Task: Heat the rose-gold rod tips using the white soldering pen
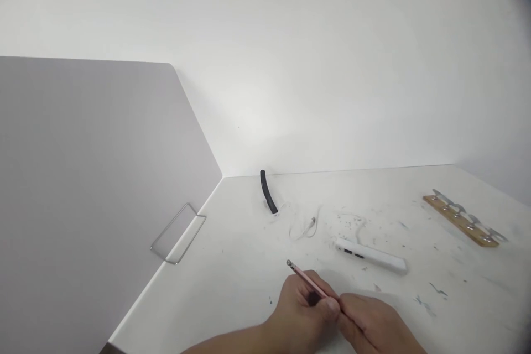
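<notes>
A thin pink pencil (311,283), with a metal cap at its upper end, slants up and to the left out of my hands. My left hand (298,310) grips it around the middle, thumb and fingers closed on it. Pressed against the left thumb, my right hand (371,323) is closed round the lower part of the pencil, whose lower end is hidden in the fingers. Both hands are just above the white table (224,293), near its front edge. Beyond the right hand lies a white bar-shaped device (371,256) with dark slots on its side.
A bent black tube (267,192) and a thin white cable (312,224) lie farther back. At the right is a wooden strip with metal hooks (460,220). On the left, a wire frame (178,235) sits over the edge beside a grey panel (91,166). A white wall (311,66) rises behind.
</notes>
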Available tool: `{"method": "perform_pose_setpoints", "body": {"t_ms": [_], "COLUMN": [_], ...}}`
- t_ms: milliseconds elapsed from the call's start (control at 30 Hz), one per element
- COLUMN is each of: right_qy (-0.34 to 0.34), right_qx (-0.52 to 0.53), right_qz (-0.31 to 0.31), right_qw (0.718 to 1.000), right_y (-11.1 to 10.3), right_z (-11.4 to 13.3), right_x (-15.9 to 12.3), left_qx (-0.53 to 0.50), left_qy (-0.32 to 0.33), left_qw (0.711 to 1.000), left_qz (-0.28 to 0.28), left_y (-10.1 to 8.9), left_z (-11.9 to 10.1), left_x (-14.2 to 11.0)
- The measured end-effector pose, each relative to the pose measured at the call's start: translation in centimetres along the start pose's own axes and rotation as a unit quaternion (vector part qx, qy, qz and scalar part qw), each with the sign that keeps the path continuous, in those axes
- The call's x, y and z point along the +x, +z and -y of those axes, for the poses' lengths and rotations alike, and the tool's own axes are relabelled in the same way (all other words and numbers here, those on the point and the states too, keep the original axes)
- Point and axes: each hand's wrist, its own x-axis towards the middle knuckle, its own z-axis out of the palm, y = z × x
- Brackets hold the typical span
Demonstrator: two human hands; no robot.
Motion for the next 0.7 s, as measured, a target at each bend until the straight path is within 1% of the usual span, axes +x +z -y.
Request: {"method": "perform_pose_setpoints", "body": {"t_ms": [167,267,433,467,533,600,700], "right_qy": [0.02,0.023,0.014,0.015,0.024,0.028,0.021], "right_qx": [-0.008,-0.007,0.014,0.02,0.027,0.032,0.038], "right_qz": [0.019,0.025,0.052,0.056,0.061,0.063,0.064], "right_qw": [1.0,0.999,0.998,0.998,0.997,0.997,0.997], "right_y": [-0.2,-0.5,-1.0,-1.0,-1.2,-1.3,-1.4], "right_z": [0.1,0.3,0.8,0.9,1.0,1.1,1.1], "right_x": [0.2,0.3,0.2,0.1,0.1,0.2,0.3], "left_qx": [0.057,0.081,0.096,0.097,0.098,0.11,0.129], "left_qy": [0.004,-0.002,-0.056,-0.065,-0.073,-0.062,-0.041], "left_qw": [0.998,0.996,0.99,0.989,0.99,0.99,0.989], "left_qz": [-0.014,-0.028,-0.087,-0.088,-0.071,-0.056,-0.06], "left_y": [-0.1,-0.3,-1.1,-1.3,-1.5,-1.6,-1.5], "left_z": [0.0,0.0,0.1,0.1,0.1,0.1,0.3], "left_x": [-0.6,-0.6,0.1,0.2,0.3,0.1,-0.3]}}
